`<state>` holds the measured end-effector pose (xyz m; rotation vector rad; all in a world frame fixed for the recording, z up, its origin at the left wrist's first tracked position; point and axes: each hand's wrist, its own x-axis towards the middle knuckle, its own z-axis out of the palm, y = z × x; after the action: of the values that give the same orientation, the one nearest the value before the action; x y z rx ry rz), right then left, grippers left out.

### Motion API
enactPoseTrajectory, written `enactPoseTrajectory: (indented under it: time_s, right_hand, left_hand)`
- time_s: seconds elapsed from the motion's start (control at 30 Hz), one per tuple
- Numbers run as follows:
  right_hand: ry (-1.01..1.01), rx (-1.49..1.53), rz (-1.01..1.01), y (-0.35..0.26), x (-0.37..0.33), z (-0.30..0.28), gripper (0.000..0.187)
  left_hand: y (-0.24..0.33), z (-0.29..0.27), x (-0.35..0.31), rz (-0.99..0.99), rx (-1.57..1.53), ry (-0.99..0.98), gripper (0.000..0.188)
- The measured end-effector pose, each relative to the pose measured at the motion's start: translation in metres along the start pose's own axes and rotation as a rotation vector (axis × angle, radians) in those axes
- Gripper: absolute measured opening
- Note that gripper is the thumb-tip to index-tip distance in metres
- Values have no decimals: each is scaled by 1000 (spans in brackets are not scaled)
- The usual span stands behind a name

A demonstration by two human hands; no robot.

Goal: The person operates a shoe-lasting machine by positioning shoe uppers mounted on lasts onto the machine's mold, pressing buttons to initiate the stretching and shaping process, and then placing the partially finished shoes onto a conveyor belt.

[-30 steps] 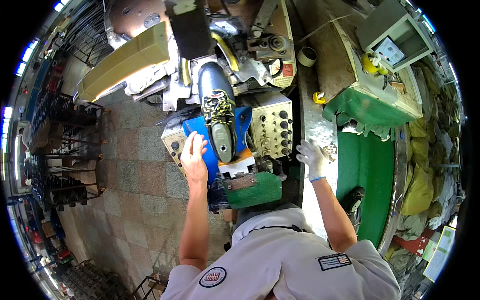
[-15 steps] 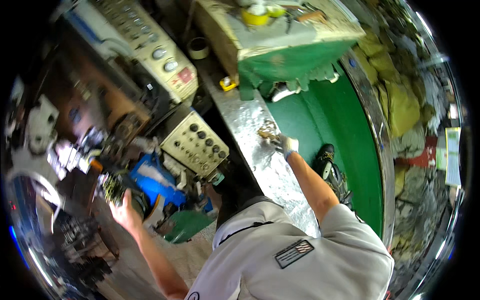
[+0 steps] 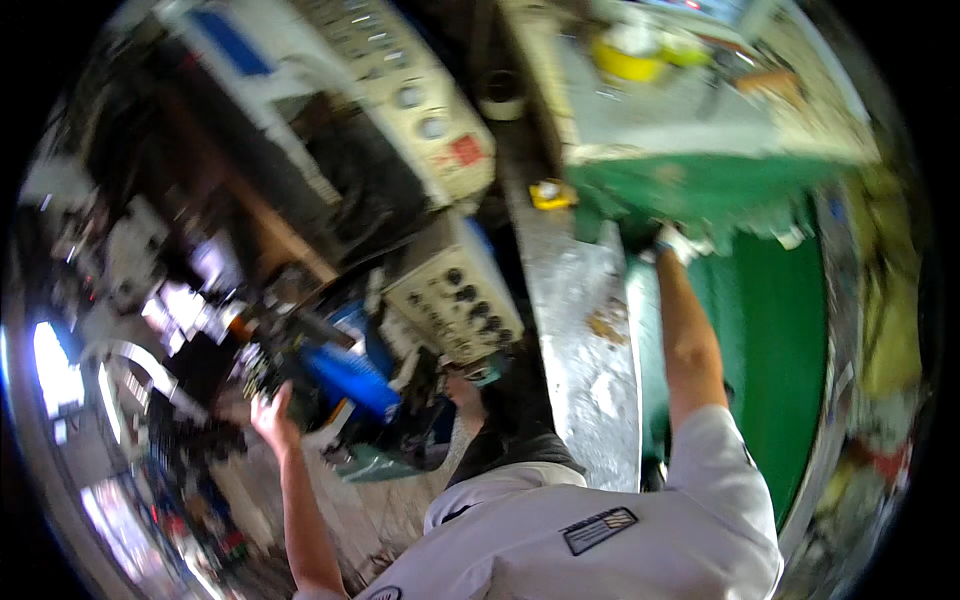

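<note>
Apparently reaching | white-gloved right hand (image 3: 680, 244) was at ragged green cloth (image 3: 690, 190), bare left hand (image 3: 274, 418) at dark laced shoe (image 3: 262, 370) | 2 grips couldn't be told | next likely required grasping

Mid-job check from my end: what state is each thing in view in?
Left hand: bare, at the dark shoe; grip unclear.
Dark shoe: laces in place, tightness too blurred to tell.
Right hand: gloved, at the lower edge of the green flap; grip unclear.
Green flap: hanging, edge ragged.
Control box: knobs fitted, settings unreadable.
Metal ledge: bright, with a brown patch.
Small yellow object: lying on the ledge.
</note>
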<state>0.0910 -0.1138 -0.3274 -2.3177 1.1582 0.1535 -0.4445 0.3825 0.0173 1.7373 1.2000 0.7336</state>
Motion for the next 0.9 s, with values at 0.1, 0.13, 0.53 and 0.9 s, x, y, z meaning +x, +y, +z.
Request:
enactPoseTrajectory:
  time_s: [0.1,0.13,0.53,0.9]
  right_hand:
    - [-17,184,233,17,12,11,75]
    - [-320,535,169,35,33,9,70]
    - [-1520,1270,-65,160,-253,-166,81]
    - [-1463,1071,-53,132,-452,-126,46]
  left_hand:
    - [10,-5,-1,88,33,-28,32]
    - [11,4,2,86,-3,-28,32]
    - [-3,1,1,118,-130,-49,47]
    - [7,-9,1,48,123,-82,67]
